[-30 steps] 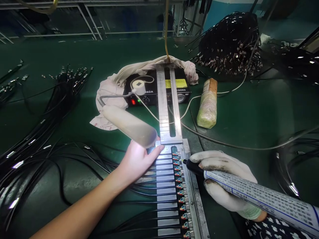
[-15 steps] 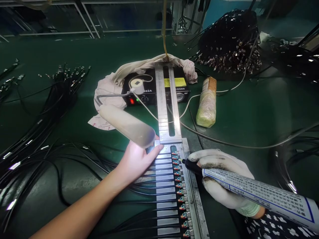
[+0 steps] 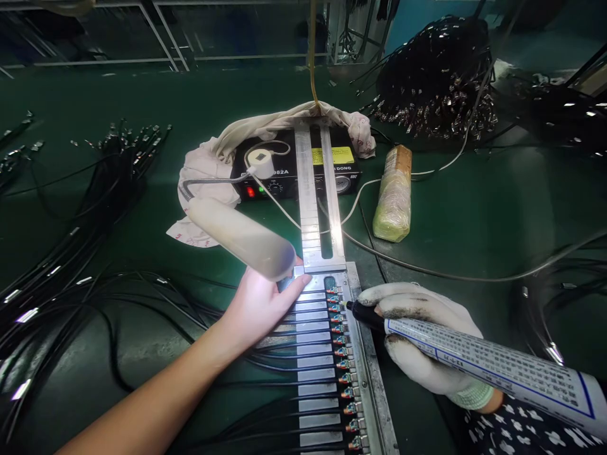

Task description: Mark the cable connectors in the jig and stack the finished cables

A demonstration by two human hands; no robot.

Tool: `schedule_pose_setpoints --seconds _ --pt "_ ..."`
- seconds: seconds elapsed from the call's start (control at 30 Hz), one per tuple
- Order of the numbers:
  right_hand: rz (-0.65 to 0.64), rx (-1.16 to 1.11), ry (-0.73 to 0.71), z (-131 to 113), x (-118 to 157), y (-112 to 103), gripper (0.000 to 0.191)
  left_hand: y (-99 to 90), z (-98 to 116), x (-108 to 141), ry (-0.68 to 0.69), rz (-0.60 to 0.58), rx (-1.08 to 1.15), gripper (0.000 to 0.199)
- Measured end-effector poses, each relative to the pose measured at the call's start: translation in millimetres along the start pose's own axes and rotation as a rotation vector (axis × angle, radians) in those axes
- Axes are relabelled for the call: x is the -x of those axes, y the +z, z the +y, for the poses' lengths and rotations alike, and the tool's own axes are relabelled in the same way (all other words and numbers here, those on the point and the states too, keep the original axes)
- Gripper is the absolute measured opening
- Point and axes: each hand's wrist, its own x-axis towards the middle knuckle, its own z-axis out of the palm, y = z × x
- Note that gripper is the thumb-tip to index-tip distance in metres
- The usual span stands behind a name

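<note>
Right hand [image 3: 427, 335], in a smudged white knit glove: fingers closed round a white tube printed in blue and black, with a black nozzle [image 3: 484, 363], slanting from four o'clock; nozzle tip at the connectors, towards the far end of their row.

Left hand [image 3: 258, 303], bare: thumb resting on the far end of a slotted silver metal fixture [image 3: 320, 366], other fingers partly hidden beneath a white cylindrical lamp [image 3: 244, 240]; their grip cannot be told.

Fixture: at centre, running from twelve towards six o'clock; black cables [image 3: 279, 383] laid across it, ending in small metal-tipped connectors [image 3: 348, 378] along its right side.

Black control box [image 3: 279, 170], at twelve o'clock on the green table [image 3: 455, 208], with a cream cloth [image 3: 208, 174] draped around it.

Plastic-wrapped block [image 3: 393, 196], orange and green: one o'clock.
</note>
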Motion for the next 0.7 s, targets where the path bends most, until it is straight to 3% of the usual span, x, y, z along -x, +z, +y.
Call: schedule_pose_setpoints --seconds 0.7 --pt "0.031 0.003 0.005 -1.6 3.1 0.3 0.023 -0.2 1.8 -0.9 -0.010 -0.013 -0.017 0.018"
